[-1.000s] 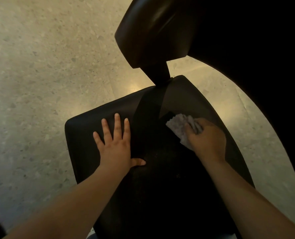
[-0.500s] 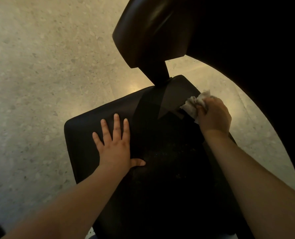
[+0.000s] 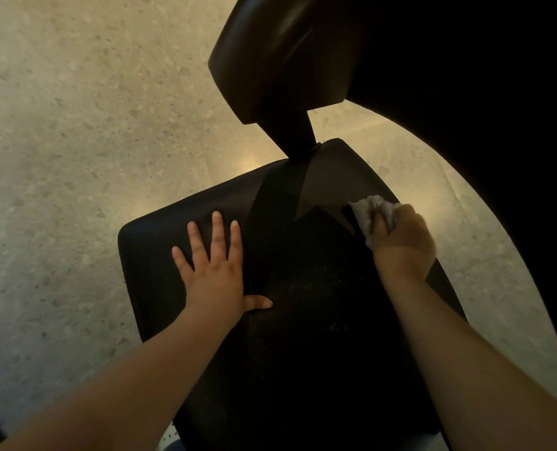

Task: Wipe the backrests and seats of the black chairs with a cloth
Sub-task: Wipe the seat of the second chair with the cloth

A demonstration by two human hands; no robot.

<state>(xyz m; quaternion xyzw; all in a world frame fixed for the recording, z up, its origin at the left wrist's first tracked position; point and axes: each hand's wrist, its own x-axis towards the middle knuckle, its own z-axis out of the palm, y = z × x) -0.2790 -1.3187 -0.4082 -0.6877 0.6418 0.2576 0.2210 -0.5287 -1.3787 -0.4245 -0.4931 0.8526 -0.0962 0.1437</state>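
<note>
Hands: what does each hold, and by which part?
The right hand grips the cloth by its bunched near part, far end sticking out; the left hand holds nothing, flat on the seat.

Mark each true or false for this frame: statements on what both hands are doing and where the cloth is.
1. The left hand lies flat on the seat, fingers spread. True.
2. The right hand holds a crumpled cloth. True.
3. The cloth is on the backrest. False: it is down at the seat's right side, and nothing touches the backrest.
4. The cloth is black like the chair. False: it is pale grey.
</note>
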